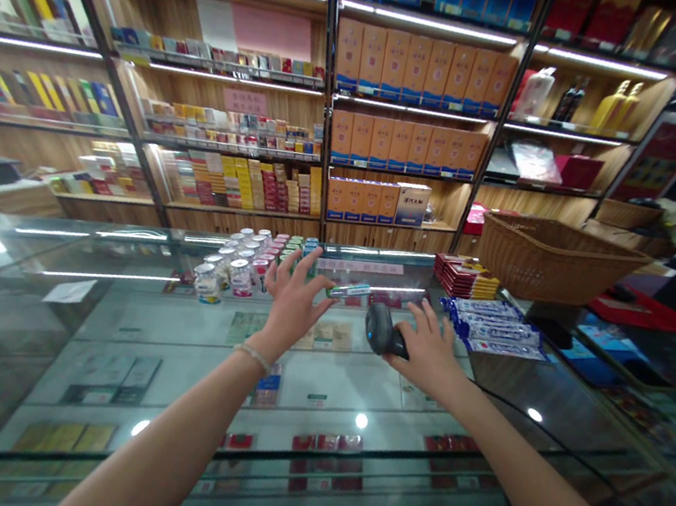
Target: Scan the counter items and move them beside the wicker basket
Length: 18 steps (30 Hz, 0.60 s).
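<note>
The right hand (429, 352) has its grip wrapped around the handle of a barcode scanner (378, 328), which lies to the left of the wicker basket (539, 258) and nearer the wearer. The scanner is black and smooth, with a bulky rounded head aimed leftward and a small blue light glowing on it. Farther left of the basket, the left hand (292, 297) has its fingers spread, index fingertip at the green end of a slim stick-shaped packet (352, 290); whether the grip pinches it, I cannot tell. The packet is pale with green ends, its print too blurred to read. Left of the basket, beyond that hand, rows of cans (242, 275) stand on the glass surface (169, 319). Blue-and-white wrapped packets (492, 325) lie just in front of the basket, and red and yellow packets (464, 277) sit just beside its left end.
</note>
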Tool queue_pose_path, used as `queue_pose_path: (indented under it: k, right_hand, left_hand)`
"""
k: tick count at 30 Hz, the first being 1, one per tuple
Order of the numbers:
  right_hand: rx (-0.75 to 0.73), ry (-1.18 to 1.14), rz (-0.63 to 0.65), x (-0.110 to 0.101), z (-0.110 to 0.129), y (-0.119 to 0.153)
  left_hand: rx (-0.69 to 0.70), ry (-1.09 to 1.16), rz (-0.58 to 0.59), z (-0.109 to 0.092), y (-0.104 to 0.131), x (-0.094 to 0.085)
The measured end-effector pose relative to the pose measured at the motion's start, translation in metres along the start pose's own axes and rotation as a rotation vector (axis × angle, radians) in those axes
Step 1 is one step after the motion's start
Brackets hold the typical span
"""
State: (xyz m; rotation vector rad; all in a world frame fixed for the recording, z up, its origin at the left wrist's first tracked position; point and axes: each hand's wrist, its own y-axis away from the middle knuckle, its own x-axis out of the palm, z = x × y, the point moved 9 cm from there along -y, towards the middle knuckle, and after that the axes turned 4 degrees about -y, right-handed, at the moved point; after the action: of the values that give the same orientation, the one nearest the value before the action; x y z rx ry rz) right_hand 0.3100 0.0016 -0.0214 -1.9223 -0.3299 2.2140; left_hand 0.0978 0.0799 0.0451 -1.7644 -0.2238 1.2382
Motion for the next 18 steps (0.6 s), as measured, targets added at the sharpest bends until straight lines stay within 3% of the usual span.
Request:
queue_pose_path:
  k: [5,11,18]
  right_hand:
    - [-0.012,-0.048,-0.011,-0.002,-0.007,-0.011]
    - [-0.049,-0.239,-0.185,-0.029,-0.009,-0.006]
    - [-0.048,-0.232,-0.102,-0.040,0.016,0.015]
  left_hand:
    - [-0.017,-0.021,-0.001,0.006,0.001,0.002]
    - [-0.064,-0.034,0.005,0.017,0.003,0.006]
    - [-0.069,-0.032,0.014,0.015,0.005,0.007]
